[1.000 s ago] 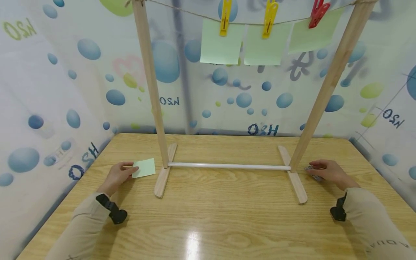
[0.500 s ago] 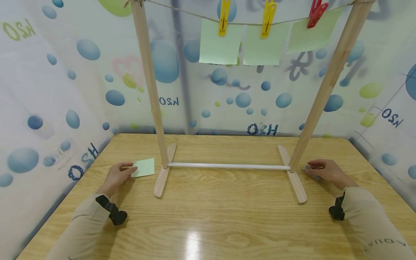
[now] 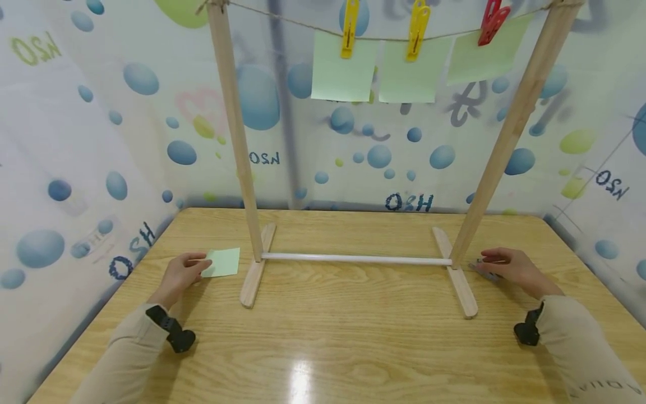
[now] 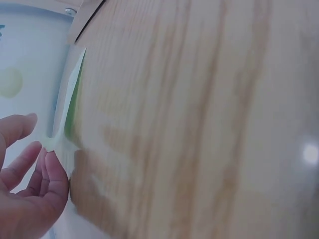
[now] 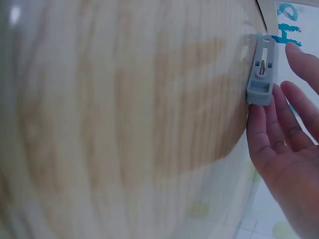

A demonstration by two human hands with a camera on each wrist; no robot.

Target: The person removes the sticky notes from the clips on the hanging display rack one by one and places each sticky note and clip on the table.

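Hands [image 3: 179, 273] [image 3: 515, 269] loosely unfurled, left touching curled green paper [image 3: 224, 262], right slotted grey plastic clip [image 5: 261, 74]

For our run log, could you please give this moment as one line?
left hand: holds green paper; right hand: holds gray clip; string: three green sheets, two yellow clips, one red clip

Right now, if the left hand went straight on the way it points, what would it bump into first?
Past the pale green note it pinches, the left hand would probably meet the wooden stand's left post first; depth is hard to judge, so the left foot below is possible too.
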